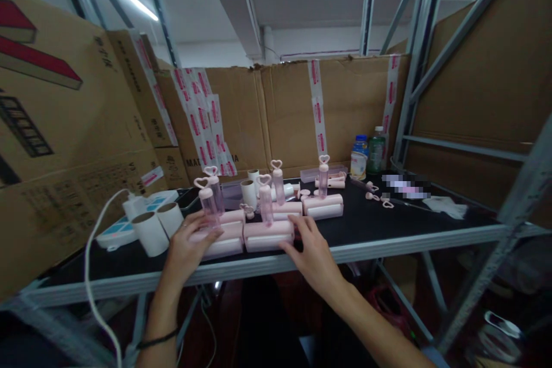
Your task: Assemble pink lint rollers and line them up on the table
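Several pink lint rollers with clear pink upright handles and heart-shaped loops stand together near the shelf's front edge. My left hand grips the left end of the front left lint roller, thumb in front and fingers over the top. On the other side, my right hand holds the right end of the front right lint roller between thumb and fingers. These two rollers sit end to end, almost touching. Behind them are further rollers, partly hidden, and one lint roller stands at the right.
White cardboard-like tubes stand left, beside a white-and-blue power strip with a white cable. Loose pink heart pieces, a tissue and two bottles lie or stand right. Cardboard walls and metal posts surround the black shelf.
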Demonstrator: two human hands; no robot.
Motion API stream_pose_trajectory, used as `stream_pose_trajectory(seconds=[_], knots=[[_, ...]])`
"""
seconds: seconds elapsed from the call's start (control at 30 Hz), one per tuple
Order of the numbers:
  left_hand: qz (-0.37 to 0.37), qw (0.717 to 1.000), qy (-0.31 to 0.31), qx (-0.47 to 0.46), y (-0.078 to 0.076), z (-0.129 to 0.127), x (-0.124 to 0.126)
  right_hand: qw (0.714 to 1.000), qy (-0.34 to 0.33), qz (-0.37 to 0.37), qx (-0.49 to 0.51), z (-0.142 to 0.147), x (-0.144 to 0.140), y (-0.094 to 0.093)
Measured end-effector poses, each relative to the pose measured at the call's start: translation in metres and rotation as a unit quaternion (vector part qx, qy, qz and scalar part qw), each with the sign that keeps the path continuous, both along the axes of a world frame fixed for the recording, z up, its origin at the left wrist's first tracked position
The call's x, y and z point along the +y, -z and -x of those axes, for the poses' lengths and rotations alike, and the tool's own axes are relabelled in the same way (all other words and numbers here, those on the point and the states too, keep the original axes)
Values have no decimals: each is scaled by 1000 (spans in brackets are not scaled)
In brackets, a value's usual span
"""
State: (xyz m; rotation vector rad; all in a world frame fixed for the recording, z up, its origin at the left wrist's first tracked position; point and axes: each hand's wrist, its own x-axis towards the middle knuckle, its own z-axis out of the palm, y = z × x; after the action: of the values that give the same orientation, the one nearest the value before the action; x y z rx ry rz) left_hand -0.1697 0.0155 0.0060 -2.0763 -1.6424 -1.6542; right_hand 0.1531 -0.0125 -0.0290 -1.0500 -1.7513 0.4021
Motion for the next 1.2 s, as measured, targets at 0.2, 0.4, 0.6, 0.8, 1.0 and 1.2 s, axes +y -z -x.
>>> stream_pose_trajectory(seconds=[0.2,0.4,0.6,0.8,1.0,1.2], knots=[[2,1000,-1,3,1,5,0,999,24,-35,-8,14,-9,-4],[-12,1000,0,10,0,5,0,990,53,-85,-95,-5,0,-23],[-23,999,-15,23,-3,0,-2,981,6,-60,-184,-3,28,-43],[-16,999,-24,31,-4,-1,-2,979,-27,-86,-181,-3,43,-44],[-1,999,-21,40,-3,-6,-3,977,-50,-107,-179,14,33,-40],[-1,999,-21,50,-2,-12,-4,979,-56,-121,-155,26,24,-36]])
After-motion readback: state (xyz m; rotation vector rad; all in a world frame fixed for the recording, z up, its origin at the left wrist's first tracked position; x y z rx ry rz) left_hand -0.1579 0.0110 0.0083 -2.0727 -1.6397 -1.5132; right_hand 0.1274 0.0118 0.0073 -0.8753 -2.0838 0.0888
